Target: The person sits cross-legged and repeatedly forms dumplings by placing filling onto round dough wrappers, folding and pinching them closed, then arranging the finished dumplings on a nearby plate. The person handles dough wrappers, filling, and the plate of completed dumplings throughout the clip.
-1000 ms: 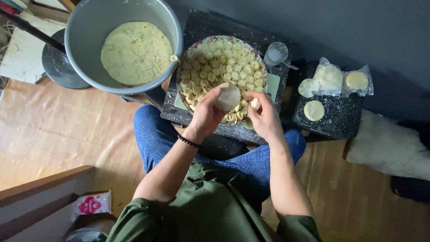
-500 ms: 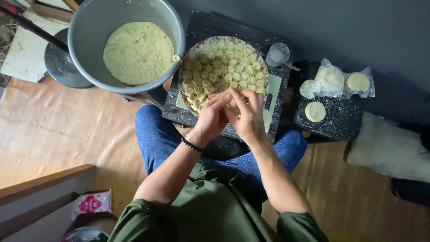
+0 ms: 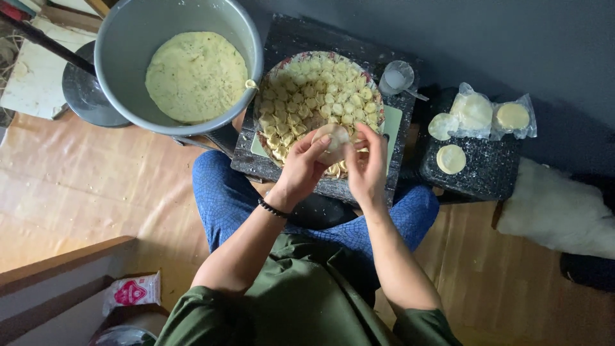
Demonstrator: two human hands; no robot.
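My left hand [image 3: 301, 168] and my right hand [image 3: 366, 165] are raised together over the near edge of a round plate [image 3: 378, 96], and both pinch one round dumpling wrapper [image 3: 332, 140] between the fingertips. Several small folded dumplings [image 3: 314, 102] fill the plate, which rests on a dark speckled board [image 3: 295, 40] above my knees. To the left stands a big grey metal pot [image 3: 128, 38] with pale yellow-green filling [image 3: 195, 75].
A small clear cup [image 3: 396, 77] stands beside the plate. On a second dark board [image 3: 487, 168] to the right lie loose round wrappers [image 3: 451, 159] and plastic wrapper packets [image 3: 490, 115]. A pot lid [image 3: 86, 96] sits far left, a white fur rug [image 3: 557, 211] at the right.
My right hand has come up to join the left on the wrapper. Both hands now close around it, slightly nearer the plate's edge.
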